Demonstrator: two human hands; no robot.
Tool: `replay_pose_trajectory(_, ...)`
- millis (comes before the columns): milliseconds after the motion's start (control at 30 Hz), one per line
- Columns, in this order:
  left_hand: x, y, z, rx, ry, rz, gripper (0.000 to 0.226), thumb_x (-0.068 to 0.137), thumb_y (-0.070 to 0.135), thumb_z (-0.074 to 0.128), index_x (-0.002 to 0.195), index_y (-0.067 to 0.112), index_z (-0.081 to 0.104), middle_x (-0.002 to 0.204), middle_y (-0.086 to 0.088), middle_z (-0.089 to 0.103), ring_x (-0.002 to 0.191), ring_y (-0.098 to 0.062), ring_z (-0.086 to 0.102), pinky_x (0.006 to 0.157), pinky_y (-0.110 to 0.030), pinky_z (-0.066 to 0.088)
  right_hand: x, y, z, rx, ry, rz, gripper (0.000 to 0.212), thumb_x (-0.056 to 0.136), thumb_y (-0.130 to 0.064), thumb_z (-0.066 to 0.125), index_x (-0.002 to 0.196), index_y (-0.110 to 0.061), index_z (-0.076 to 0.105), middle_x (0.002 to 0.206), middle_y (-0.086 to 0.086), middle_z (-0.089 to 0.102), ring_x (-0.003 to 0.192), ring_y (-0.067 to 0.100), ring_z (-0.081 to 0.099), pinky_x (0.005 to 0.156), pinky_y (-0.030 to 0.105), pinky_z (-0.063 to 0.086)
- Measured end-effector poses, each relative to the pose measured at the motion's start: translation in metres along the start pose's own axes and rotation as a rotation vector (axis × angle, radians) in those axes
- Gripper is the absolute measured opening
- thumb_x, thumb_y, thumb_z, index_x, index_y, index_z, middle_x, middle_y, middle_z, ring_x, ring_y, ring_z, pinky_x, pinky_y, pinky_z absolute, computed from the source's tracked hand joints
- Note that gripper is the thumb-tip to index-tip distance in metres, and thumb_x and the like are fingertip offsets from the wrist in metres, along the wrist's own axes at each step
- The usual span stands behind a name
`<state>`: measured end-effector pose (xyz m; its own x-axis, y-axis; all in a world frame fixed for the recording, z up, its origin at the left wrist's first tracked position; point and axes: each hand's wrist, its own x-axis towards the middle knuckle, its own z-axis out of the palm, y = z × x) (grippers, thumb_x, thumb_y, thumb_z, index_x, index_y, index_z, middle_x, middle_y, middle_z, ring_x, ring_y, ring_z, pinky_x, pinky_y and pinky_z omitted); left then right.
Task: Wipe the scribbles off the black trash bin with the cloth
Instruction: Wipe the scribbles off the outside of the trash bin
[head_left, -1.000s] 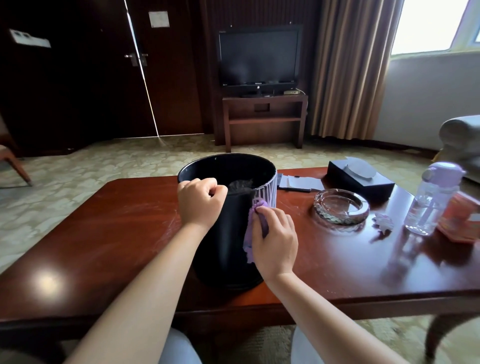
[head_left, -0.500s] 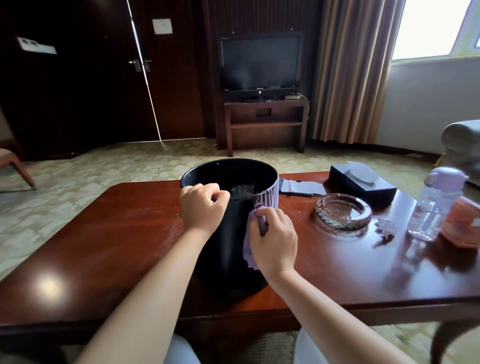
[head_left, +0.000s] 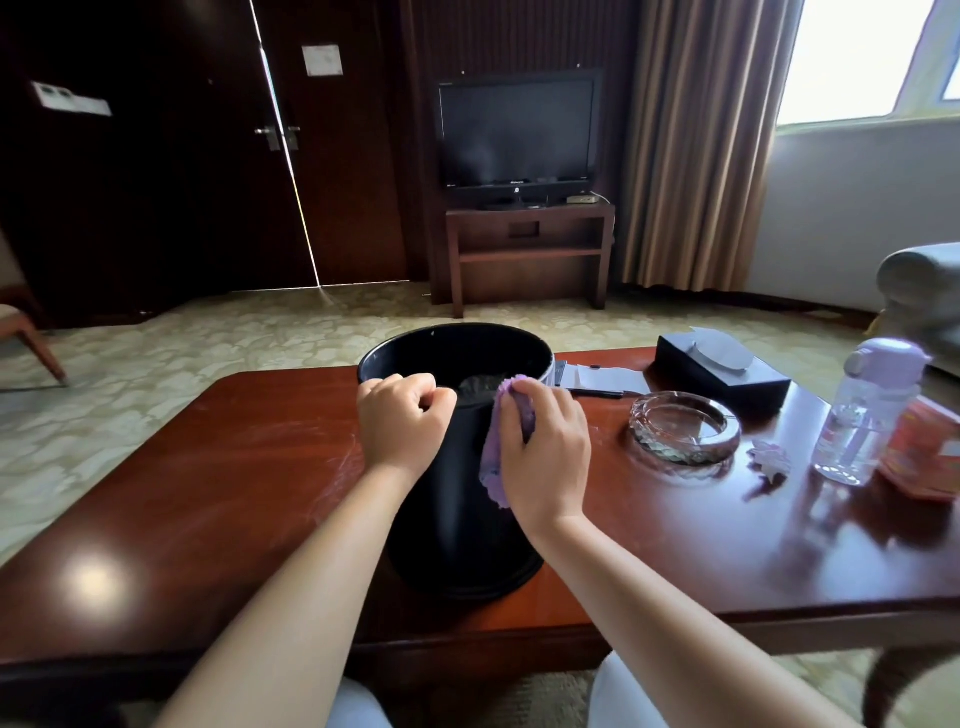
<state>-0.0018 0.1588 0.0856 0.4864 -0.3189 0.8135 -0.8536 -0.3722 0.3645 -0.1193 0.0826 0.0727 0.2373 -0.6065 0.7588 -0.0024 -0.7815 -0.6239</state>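
Purple cloth (head_left: 492, 457) gripped in right hand (head_left: 545, 457), rubbing black bin (head_left: 457, 519) wall at 3 o'clock; left hand (head_left: 402, 421) clenching rim; needing scrub twd remaining scribbles nxt

Both forearms are seen bare to the elbow, no sleeve, watch or ring being visible on the left hand (head_left: 402, 423) or right hand (head_left: 545, 457), while pale trousers (head_left: 358, 706) are worn.

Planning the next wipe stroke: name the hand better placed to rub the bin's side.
Right. The right hand already holds the purple cloth against the black trash bin wall, just below the rim. The left hand grips the rim, probably steadying the bin.
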Motion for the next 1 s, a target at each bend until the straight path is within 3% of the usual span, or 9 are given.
replay_pose_trajectory(200,0.0,0.0,-0.001,-0.004,-0.011,-0.008,0.032,0.069,0.035,0.037,0.049,0.025,0.014,0.041,0.007,0.016,0.043,-0.014,0.026,0.063,-0.028,0.022,0.012,0.004,-0.003,-0.107,-0.099,-0.015,0.017,0.093,-0.024,0.055,0.09,-0.017,0.071,0.081,0.003,0.061,0.075,0.024,0.055,0.062,0.025,0.039)
replay_pose_trajectory(400,0.001,0.001,-0.001,-0.013,-0.003,-0.002,0.032,0.069,0.034,0.036,0.048,0.025,0.014,0.04,0.007,0.016,0.043,-0.014,0.027,0.063,-0.028,0.023,0.007,0.006,-0.004,-0.194,-0.134,-0.223,0.028,0.093,-0.029,0.047,0.087,-0.015,0.07,0.074,0.005,0.058,0.064,0.024,0.053,0.055,0.027,0.043)
replay_pose_trajectory(533,0.001,0.001,-0.003,-0.011,-0.018,-0.006,0.032,0.068,0.035,0.036,0.048,0.024,0.014,0.04,0.007,0.016,0.042,-0.009,0.026,0.064,-0.028,0.024,0.015,0.019,-0.006,-0.148,-0.123,0.023,0.023,0.097,-0.025,0.047,0.099,-0.019,0.068,0.082,0.005,0.058,0.079,0.027,0.053,0.063,0.029,0.038)
replay_pose_trajectory(733,0.001,0.0,-0.001,-0.003,-0.005,0.006,0.033,0.069,0.034,0.038,0.048,0.025,0.014,0.039,0.007,0.016,0.042,-0.008,0.026,0.064,-0.028,0.023,-0.001,0.011,-0.006,-0.078,-0.159,-0.156,0.032,0.094,-0.029,0.044,0.108,-0.017,0.07,0.085,0.002,0.06,0.079,0.021,0.052,0.07,0.024,0.041)
replay_pose_trajectory(867,0.002,0.001,-0.003,0.004,-0.028,-0.001,0.032,0.068,0.036,0.035,0.047,0.024,0.014,0.04,0.007,0.017,0.042,-0.01,0.026,0.063,-0.028,0.022,0.006,0.015,0.001,0.074,-0.101,0.163,0.027,0.097,-0.021,0.05,0.119,-0.021,0.065,0.087,-0.002,0.054,0.088,0.025,0.054,0.074,0.022,0.038)
replay_pose_trajectory(933,0.002,0.001,-0.003,0.016,-0.026,-0.012,0.032,0.068,0.037,0.034,0.047,0.023,0.015,0.04,0.007,0.017,0.043,-0.014,0.028,0.063,-0.028,0.021,0.003,0.016,0.001,0.033,-0.087,0.12,0.028,0.096,-0.017,0.051,0.12,-0.02,0.064,0.089,0.0,0.055,0.086,0.026,0.053,0.073,0.021,0.036)
replay_pose_trajectory(1000,0.002,0.0,-0.001,0.019,-0.014,-0.013,0.032,0.069,0.037,0.035,0.047,0.024,0.015,0.04,0.008,0.018,0.045,-0.019,0.03,0.063,-0.028,0.021,-0.007,0.017,-0.002,-0.051,-0.119,-0.048,0.032,0.091,-0.012,0.054,0.121,-0.018,0.065,0.091,0.004,0.058,0.082,0.026,0.052,0.073,0.021,0.035)
